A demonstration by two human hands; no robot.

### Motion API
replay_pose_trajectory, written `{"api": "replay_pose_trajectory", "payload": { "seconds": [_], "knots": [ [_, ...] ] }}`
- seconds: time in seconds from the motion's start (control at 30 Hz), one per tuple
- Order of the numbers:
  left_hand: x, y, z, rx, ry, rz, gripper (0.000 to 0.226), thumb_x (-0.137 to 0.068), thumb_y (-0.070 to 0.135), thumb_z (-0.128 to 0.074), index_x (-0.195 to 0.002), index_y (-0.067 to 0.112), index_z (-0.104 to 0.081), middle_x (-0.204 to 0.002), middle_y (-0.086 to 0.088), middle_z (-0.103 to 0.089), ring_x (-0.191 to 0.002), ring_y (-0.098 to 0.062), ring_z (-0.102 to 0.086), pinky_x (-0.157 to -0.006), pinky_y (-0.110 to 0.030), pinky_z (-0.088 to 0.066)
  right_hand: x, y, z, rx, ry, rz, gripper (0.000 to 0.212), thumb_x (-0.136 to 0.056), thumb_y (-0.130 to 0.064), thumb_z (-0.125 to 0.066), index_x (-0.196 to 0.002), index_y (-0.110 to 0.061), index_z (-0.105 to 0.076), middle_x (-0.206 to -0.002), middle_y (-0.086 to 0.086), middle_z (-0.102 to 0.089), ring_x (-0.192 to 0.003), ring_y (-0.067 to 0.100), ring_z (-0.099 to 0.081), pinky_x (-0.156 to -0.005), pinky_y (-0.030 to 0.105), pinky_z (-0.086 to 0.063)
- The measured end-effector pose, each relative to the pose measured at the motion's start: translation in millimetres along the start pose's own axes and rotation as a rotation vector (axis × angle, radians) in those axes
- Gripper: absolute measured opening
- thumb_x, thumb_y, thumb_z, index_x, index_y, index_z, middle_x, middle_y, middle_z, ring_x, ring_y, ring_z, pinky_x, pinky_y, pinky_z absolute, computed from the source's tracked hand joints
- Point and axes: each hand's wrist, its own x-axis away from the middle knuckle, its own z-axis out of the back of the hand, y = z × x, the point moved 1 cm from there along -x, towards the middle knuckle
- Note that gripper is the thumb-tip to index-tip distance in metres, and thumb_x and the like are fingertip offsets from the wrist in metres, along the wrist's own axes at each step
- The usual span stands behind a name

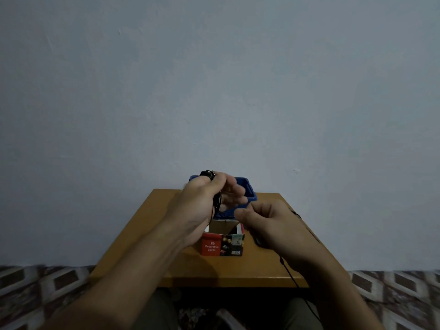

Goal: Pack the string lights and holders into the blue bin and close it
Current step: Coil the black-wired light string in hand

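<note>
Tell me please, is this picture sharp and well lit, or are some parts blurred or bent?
Head view: the light is dim and flat, with soft shadows and no glare. The left hand, gripping the string lights, is motion-blurred at its fingers over the blue bin. The box print is readable. The floor pattern is smeared at the corners, and the table edges splay from wide-angle distortion.

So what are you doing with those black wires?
A person at a wooden table grips a bundle of black string lights in the left hand, above the open blue bin. The right hand seems to pinch the loose cord, which trails off the table. An open LED lights box stands nearer.
</note>
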Motion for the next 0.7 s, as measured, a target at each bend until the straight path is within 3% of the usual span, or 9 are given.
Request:
{"api": "replay_pose_trajectory", "payload": {
  "seconds": [0.07,0.3,0.5,0.6,0.7],
  "knots": [
    [0.6,-0.1,0.5,-0.024,-0.016,0.05,0.033,-0.107,0.025,-0.039,-0.097,0.002,-0.06,-0.092,-0.019,-0.071,-0.083,-0.029,-0.069,-0.062,-0.028,-0.054,0.1,-0.2,-0.6,-0.019,-0.017,0.009,0.037,-0.098,-0.031,-0.058,-0.075,-0.002,-0.056,-0.05,-0.007,-0.045,-0.042,0.003,-0.038,-0.046,0.017,-0.033],
    [1.1,0.2,4.4,-0.12,-0.026,0.142,0.042,-0.106,0.029,-0.036,-0.102,0.001,-0.067,-0.089,-0.014,-0.071,-0.079,-0.02,-0.068,-0.07,-0.028,-0.053,4.5,-6.9,2.1,-0.087,-0.037,0.056,0.023,-0.098,-0.012,-0.057,-0.079,0.0,-0.058,-0.049,-0.01,-0.047,-0.04,0.002,-0.036,-0.043,0.016,-0.031],
    [9.0,3.5,2.5,-0.225,-0.037,0.217,0.031,-0.1,0.024,-0.047,-0.082,0.006,-0.064,-0.071,-0.008,-0.064,-0.063,-0.015,-0.062,-0.055,-0.026,-0.051,9.8,-27.4,4.4,-0.108,-0.025,0.121,0.034,-0.093,-0.021,-0.061,-0.063,-0.008,-0.049,-0.043,-0.011,-0.042,-0.037,0.001,-0.034,-0.042,0.012,-0.03],
    [10.7,3.7,0.9,-0.32,-0.116,0.238,0.03,-0.1,0.025,-0.048,-0.08,0.008,-0.063,-0.068,-0.009,-0.063,-0.057,-0.018,-0.057,-0.05,-0.026,-0.045,8.7,-31.5,8.0,-0.119,-0.004,0.161,0.027,-0.093,-0.016,-0.06,-0.069,-0.005,-0.057,-0.045,-0.01,-0.043,-0.039,0.002,-0.032,-0.042,0.014,-0.028],
    [11.0,2.6,1.9,-0.343,-0.198,0.277,0.035,-0.101,0.029,-0.044,-0.076,0.01,-0.06,-0.052,-0.001,-0.049,-0.042,-0.011,-0.039,-0.042,-0.022,-0.032,5.7,-30.3,12.3,-0.129,0.028,0.176,0.02,-0.095,-0.006,-0.056,-0.078,0.002,-0.061,-0.045,-0.009,-0.044,-0.039,0.001,-0.032,-0.041,0.015,-0.028]
  ]
}}
